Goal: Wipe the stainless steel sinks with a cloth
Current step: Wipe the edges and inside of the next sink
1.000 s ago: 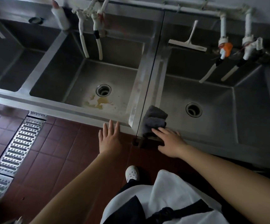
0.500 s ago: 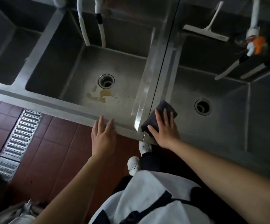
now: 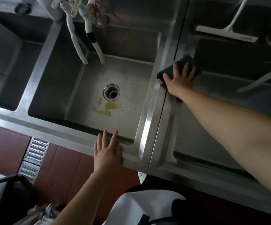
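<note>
Right hand: the right hand [image 3: 179,81] lies palm down on the cloth [image 3: 165,71], its fingers [image 3: 185,67] spread flat and open, pressing rather than gripping.
Cloth: dark, folded, pinned under the right fingers on the steel rim [image 3: 170,51] between the two basins; its far corner sticks out past the fingertips and its left corner shows beside the thumb.
Left hand: the left hand [image 3: 107,154] rests on the front edge [image 3: 63,129] of the middle sink [image 3: 131,75], fingers [image 3: 113,138] stretched out open, holding nothing, tips reaching over the lip.
Drain: the drain [image 3: 111,92] sits well beyond the left fingertips, with a yellowish stain [image 3: 109,108] just on the near side of it.
Hoses: two white hoses [image 3: 89,44] hang into the basin, far beyond the left fingers.
Squeegee: a white squeegee [image 3: 225,34] lies beyond the right fingertips, at the back of the right sink [image 3: 228,101].
Floor: red tiles [image 3: 6,143] and a metal grate [image 3: 34,153] lie left of the left hand.
</note>
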Demonstrator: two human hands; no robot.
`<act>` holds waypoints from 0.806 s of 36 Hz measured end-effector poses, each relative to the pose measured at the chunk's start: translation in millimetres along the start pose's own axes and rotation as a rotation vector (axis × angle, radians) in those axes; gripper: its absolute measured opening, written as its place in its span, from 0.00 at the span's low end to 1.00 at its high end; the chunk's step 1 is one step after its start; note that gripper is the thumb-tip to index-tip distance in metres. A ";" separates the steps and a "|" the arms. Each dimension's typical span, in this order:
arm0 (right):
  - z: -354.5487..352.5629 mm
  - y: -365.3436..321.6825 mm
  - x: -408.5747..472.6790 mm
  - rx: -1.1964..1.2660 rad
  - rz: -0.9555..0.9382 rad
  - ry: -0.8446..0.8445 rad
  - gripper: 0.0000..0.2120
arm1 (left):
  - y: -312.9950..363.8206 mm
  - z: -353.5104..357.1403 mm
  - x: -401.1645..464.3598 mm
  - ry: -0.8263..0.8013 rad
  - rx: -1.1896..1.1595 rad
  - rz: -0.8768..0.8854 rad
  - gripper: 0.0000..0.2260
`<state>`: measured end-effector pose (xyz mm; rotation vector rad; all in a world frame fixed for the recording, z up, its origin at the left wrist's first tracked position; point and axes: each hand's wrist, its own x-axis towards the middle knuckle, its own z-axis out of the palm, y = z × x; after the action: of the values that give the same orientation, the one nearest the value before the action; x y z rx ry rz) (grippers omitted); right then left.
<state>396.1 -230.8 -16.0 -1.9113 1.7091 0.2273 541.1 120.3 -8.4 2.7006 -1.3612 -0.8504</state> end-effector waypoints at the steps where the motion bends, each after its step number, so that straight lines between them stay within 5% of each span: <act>1: -1.9 -7.1 7.3 0.003 0.019 -0.001 0.33 | -0.1 -1.0 1.6 0.000 -0.005 -0.009 0.27; 9: 7.0 -30.5 13.2 -0.088 0.058 -0.017 0.46 | -20.4 -17.0 12.5 0.008 -0.011 -0.052 0.26; 13: 22.1 -22.1 -17.8 -0.159 0.009 0.021 0.43 | -40.8 -25.2 27.2 0.015 -0.020 -0.045 0.26; 29: 143.0 -13.9 -243.6 -0.184 0.225 0.059 0.40 | -124.0 -56.9 76.3 -0.181 0.173 0.387 0.27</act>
<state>401.0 52.0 -14.1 -1.8660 2.0049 0.4315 696.4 127.5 -24.5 2.3853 -1.9935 -0.9927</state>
